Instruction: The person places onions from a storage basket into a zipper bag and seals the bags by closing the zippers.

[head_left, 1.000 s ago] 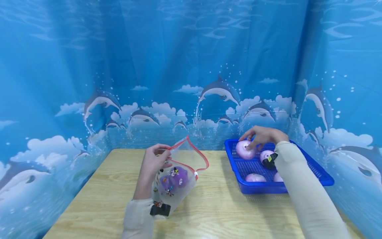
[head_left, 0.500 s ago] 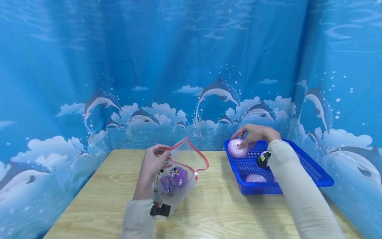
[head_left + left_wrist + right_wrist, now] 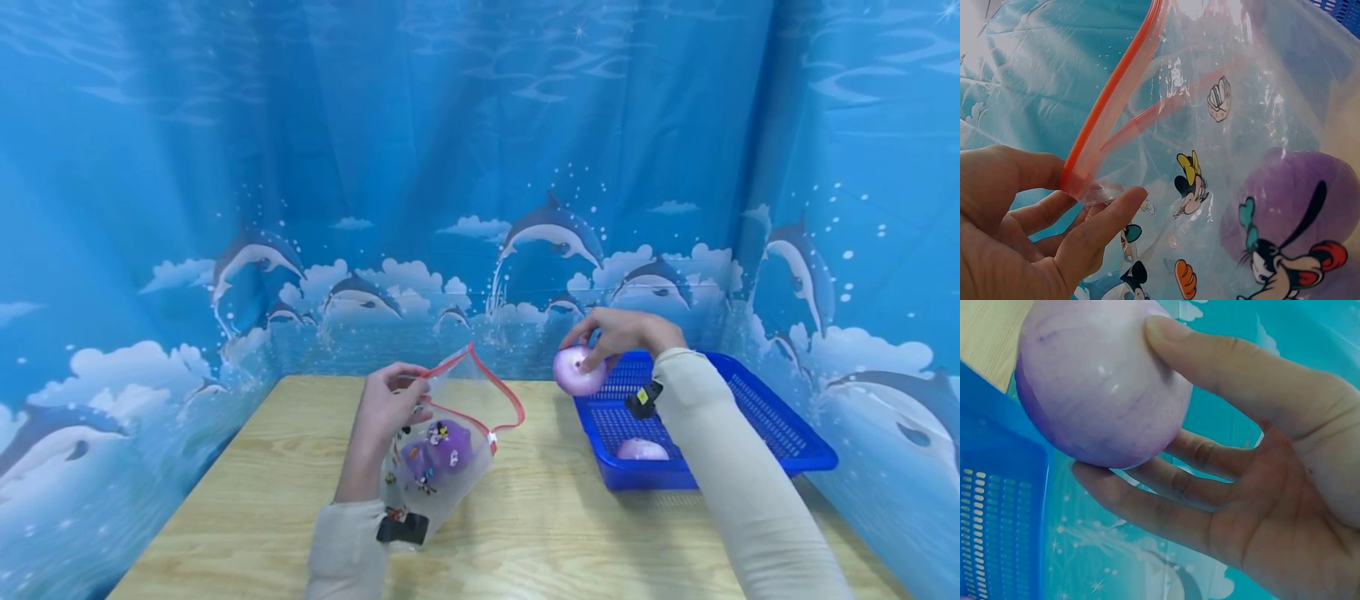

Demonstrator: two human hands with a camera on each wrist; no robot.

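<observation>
In the head view my left hand (image 3: pixel 392 400) pinches the edge of a clear zip bag (image 3: pixel 457 492) with a red rim and cartoon prints. The bag's mouth gapes toward the right. Inside, rounded purple things (image 3: pixel 447 444) show through the plastic; one purple shape (image 3: pixel 1310 206) fills the lower right of the left wrist view. My right hand (image 3: pixel 626 333) grips a round, purple-and-white onion (image 3: pixel 577 377) between thumb and fingers, at the far left corner of the blue basket (image 3: pixel 611 475). Streaked skin on the onion (image 3: pixel 1104 381) appears close up in the right wrist view.
Another pinkish onion (image 3: pixel 642 449) lies at the front of the basket, and my right sleeve (image 3: pixel 738 467) covers part of its inside. The wooden table (image 3: pixel 525 517) carries both bag and basket. Behind stands a blue dolphin-print curtain (image 3: pixel 450 208).
My right hand has carried the onion leftward, from inside the basket to its left rim. The right forearm now covers other onions. My left hand and the bag have stayed in place.
</observation>
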